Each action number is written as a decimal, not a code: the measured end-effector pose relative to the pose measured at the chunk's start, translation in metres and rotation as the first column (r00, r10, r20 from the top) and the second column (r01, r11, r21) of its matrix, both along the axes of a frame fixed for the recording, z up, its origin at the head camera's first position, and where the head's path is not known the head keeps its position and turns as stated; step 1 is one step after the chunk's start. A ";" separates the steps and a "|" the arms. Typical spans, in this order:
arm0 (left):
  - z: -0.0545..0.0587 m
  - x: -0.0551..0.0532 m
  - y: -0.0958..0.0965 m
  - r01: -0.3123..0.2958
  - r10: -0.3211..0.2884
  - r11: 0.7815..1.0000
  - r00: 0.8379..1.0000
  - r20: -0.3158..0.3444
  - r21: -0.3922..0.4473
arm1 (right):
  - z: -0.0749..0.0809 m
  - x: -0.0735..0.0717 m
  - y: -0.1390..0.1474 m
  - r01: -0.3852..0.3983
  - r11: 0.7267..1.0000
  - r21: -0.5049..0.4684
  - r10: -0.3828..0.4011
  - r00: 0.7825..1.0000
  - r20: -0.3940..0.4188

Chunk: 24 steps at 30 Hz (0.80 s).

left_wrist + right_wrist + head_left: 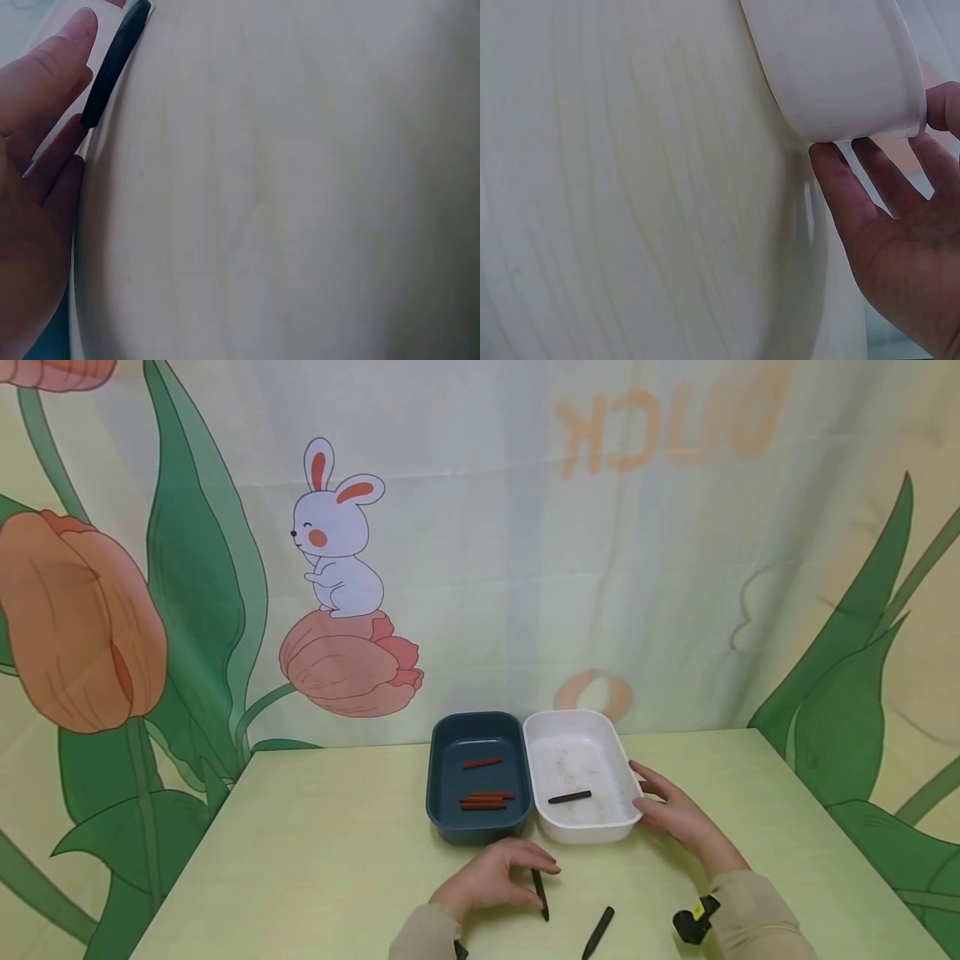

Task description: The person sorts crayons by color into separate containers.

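My left hand [498, 872] is low over the table in front of the tubs, thumb and fingers spread around a black crayon [542, 897]. In the left wrist view, this crayon [116, 67] lies close by the fingertips, and the thumb stands apart from it. My right hand [686, 818] touches the right side of a white tub [581, 833] at its rim. The right wrist view shows fairly straight fingers [840, 176] against the tub's outer wall [840, 75], with the thumb at the rim. One black crayon [570, 797] lies inside the white tub.
Left of the white tub, right beside it, stands a dark blue tub [468, 837] with several reddish-brown crayons [483, 802]. Another black crayon [598, 933] lies on the pale table [315, 860] near the front. A printed curtain [480, 568] hangs behind the table.
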<state>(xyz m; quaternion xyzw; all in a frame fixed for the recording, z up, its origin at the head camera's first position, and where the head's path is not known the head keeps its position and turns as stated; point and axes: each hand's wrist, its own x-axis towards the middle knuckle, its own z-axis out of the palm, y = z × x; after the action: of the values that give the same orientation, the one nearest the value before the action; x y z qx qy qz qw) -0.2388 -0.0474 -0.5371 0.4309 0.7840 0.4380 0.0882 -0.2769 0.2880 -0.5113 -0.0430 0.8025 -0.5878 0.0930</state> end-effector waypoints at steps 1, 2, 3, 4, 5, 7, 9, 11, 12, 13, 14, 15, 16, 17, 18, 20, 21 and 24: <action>0.000 -0.001 0.000 -0.001 0.002 1.000 1.000 0.016 -0.015 | 0.000 0.000 0.000 0.000 1.000 0.001 0.000 1.000 0.000; 0.000 -0.001 -0.001 -0.003 0.004 1.000 1.000 0.027 -0.030 | -0.001 -0.001 0.000 -0.006 1.000 0.004 0.006 1.000 -0.004; 0.001 -0.002 -0.001 -0.004 0.005 0.999 1.000 0.031 -0.043 | -0.001 -0.001 0.000 -0.009 1.000 0.007 0.009 1.000 -0.008; 0.001 -0.002 -0.001 -0.006 0.007 0.998 0.999 0.032 -0.056 | -0.001 -0.001 0.000 -0.009 1.000 0.010 0.009 1.000 -0.008; 0.001 -0.002 -0.001 -0.006 0.008 0.998 0.999 0.031 -0.066 | -0.001 -0.001 0.000 -0.006 1.000 0.012 0.006 1.000 -0.008; 0.003 -0.002 -0.002 -0.006 0.008 0.997 0.999 0.033 -0.075 | -0.001 -0.001 0.000 -0.003 1.000 0.017 0.003 1.000 -0.007; 0.004 -0.002 -0.002 -0.007 0.009 0.996 1.000 0.016 -0.085 | 0.000 -0.001 0.000 0.002 1.000 0.021 -0.002 1.000 -0.007; 0.005 -0.002 -0.001 -0.014 0.015 0.995 1.000 0.008 -0.095 | 0.001 -0.001 -0.001 0.008 1.000 0.023 -0.008 1.000 -0.006; 0.005 -0.002 -0.001 -0.019 0.020 0.995 1.000 0.012 -0.097 | 0.001 0.000 -0.001 0.006 1.000 0.024 -0.005 1.000 -0.007; 0.005 -0.002 -0.001 -0.025 0.026 0.995 1.000 0.010 -0.101 | 0.001 0.000 -0.001 0.005 1.000 0.024 -0.005 1.000 -0.006; 0.005 -0.002 -0.001 -0.030 0.032 0.994 0.999 0.012 -0.103 | 0.001 0.000 -0.001 0.005 1.000 0.022 -0.004 1.000 -0.006; 0.005 -0.002 0.000 -0.035 0.037 0.994 0.999 0.012 -0.107 | 0.001 0.000 -0.001 0.007 1.000 0.020 -0.007 1.000 -0.005; 0.006 -0.001 0.000 -0.041 0.043 0.993 0.999 0.021 -0.109 | 0.001 0.000 0.000 0.006 1.000 0.019 -0.006 1.000 -0.005; 0.006 -0.001 0.000 -0.045 0.049 0.993 0.998 0.027 -0.110 | 0.001 0.000 0.000 0.006 1.000 0.018 -0.006 1.000 -0.004; 0.006 -0.001 0.000 -0.049 0.053 0.993 0.998 0.034 -0.111 | 0.001 0.000 0.000 0.005 1.000 0.017 -0.005 1.000 -0.003; 0.005 -0.001 0.001 -0.052 0.057 0.992 0.998 0.038 -0.113 | 0.001 0.000 0.000 0.005 1.000 0.018 -0.005 1.000 -0.003; 0.005 -0.001 0.001 -0.053 0.057 0.992 0.998 0.038 -0.112 | 0.000 0.000 0.000 0.006 1.000 0.019 -0.006 1.000 -0.003; 0.004 -0.001 0.001 -0.053 0.056 0.993 0.998 0.029 -0.102 | 0.000 0.000 0.000 0.007 1.000 0.022 -0.007 1.000 -0.001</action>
<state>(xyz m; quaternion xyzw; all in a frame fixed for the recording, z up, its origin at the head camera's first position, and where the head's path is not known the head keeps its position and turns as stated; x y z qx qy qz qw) -0.2395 -0.0462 -0.5329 0.3970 0.8153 0.4068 0.1105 -0.2773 0.2881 -0.5112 -0.0395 0.8091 -0.5793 0.0908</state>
